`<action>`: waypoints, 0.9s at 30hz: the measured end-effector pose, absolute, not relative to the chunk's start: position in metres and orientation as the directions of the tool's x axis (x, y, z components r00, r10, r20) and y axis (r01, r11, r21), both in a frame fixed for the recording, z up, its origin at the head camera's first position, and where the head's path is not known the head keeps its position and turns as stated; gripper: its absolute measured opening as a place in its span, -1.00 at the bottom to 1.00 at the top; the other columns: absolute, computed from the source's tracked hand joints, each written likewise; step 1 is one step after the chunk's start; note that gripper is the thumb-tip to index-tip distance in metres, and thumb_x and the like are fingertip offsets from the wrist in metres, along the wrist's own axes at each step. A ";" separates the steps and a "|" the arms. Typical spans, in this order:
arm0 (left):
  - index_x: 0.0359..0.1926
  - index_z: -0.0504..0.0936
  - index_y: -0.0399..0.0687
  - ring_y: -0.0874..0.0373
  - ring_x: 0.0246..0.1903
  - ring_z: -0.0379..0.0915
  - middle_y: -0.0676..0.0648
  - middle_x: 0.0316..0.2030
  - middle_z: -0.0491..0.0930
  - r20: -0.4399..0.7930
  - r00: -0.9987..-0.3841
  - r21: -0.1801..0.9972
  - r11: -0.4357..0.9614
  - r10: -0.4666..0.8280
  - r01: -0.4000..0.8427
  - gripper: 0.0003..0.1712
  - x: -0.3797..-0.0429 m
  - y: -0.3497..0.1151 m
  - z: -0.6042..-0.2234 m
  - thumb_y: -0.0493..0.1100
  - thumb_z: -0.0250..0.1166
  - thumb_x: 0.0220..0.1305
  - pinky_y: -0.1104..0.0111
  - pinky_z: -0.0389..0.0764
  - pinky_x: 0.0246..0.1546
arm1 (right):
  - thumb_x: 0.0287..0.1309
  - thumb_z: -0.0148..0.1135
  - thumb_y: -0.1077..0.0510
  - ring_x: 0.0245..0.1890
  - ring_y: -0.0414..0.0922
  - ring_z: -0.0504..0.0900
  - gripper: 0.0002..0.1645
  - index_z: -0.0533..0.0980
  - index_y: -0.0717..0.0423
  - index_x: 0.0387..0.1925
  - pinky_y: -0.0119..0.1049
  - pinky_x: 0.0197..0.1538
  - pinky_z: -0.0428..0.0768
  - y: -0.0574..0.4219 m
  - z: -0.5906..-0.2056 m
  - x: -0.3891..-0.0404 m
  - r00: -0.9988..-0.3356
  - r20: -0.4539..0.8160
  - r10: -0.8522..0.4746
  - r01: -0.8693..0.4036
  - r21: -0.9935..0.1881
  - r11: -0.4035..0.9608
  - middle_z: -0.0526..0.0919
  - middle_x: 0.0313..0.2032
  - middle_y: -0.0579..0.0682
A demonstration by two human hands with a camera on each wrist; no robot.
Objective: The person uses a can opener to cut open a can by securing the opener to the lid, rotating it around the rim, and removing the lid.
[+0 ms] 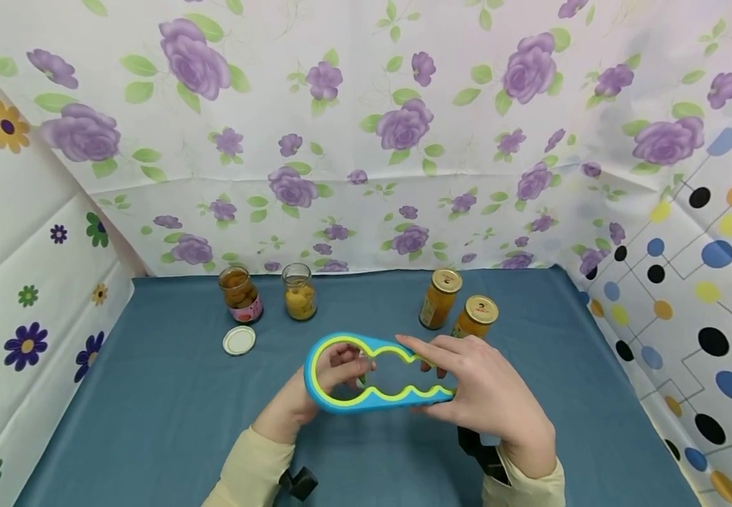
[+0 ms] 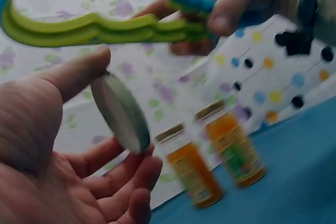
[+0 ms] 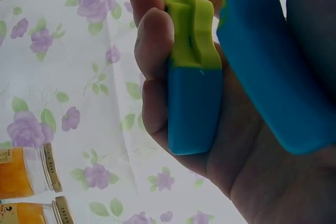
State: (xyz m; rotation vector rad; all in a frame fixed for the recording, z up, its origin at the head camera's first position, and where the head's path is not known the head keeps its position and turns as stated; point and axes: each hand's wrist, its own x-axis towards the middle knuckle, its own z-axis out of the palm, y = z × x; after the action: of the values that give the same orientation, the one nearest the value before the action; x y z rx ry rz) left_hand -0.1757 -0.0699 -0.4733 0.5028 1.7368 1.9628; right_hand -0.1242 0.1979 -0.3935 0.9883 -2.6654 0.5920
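Jars (image 1: 440, 299) stand beyond left fingers (image 2: 147, 174) pinching a lid (image 2: 122, 115), right fingers (image 3: 155, 43) gripping blue opener (image 1: 372, 402).

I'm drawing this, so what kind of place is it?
Probably a booth set up for tabletop work: a flowery sheet hangs behind, a dotted sheet on the right, and jars stand on a blue table.

We saw a blue tabletop (image 1: 150, 415), a purple-rose sheet (image 1: 353, 120) hanging along its far edge, a daisy-patterned sheet (image 1: 49, 296) at left, and a colourfully dotted sheet (image 1: 689, 310) at right.
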 end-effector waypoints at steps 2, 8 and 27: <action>-0.04 0.57 -0.19 -0.18 -0.24 0.47 -0.27 -0.21 0.62 -0.042 -0.873 0.998 -0.019 0.485 -0.059 -0.65 -0.180 -0.078 -0.475 0.00 0.28 0.36 0.14 0.53 -0.24 | -0.27 0.64 -0.18 -0.42 -0.39 0.40 0.14 0.28 -0.41 0.41 -0.36 -0.43 0.47 0.199 -0.394 -0.124 -0.743 0.355 -0.568 -0.664 -0.286 0.691 0.48 -0.31 -0.45; 0.15 0.49 -0.09 -0.09 -0.12 0.50 -0.17 -0.04 0.56 -0.087 -0.937 0.994 0.088 0.339 -0.060 -0.50 -0.189 -0.099 -0.476 0.01 0.37 0.29 0.06 0.51 -0.04 | -0.26 0.64 -0.18 -0.40 -0.39 0.40 0.14 0.28 -0.40 0.42 -0.36 -0.42 0.48 0.207 -0.395 -0.124 -0.761 0.353 -0.545 -0.641 -0.280 0.715 0.50 -0.27 -0.42; 0.24 0.51 -0.14 -0.13 -0.05 0.40 -0.25 0.07 0.47 0.053 -0.999 0.759 0.650 0.002 0.042 -0.27 -0.215 -0.121 -0.516 0.13 0.46 0.14 -0.04 0.49 -0.07 | -0.28 0.65 -0.14 -0.35 -0.40 0.45 0.14 0.30 -0.40 0.41 -0.33 -0.39 0.53 0.234 -0.394 -0.120 -0.832 0.368 -0.416 -0.534 -0.323 0.781 0.52 -0.17 -0.39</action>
State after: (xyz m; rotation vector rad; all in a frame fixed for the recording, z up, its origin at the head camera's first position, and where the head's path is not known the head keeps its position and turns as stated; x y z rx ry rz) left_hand -0.2153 -0.1213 -0.5165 0.0381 2.8966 1.3335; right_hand -0.1204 0.2340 -0.3941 0.7352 -2.6971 0.6108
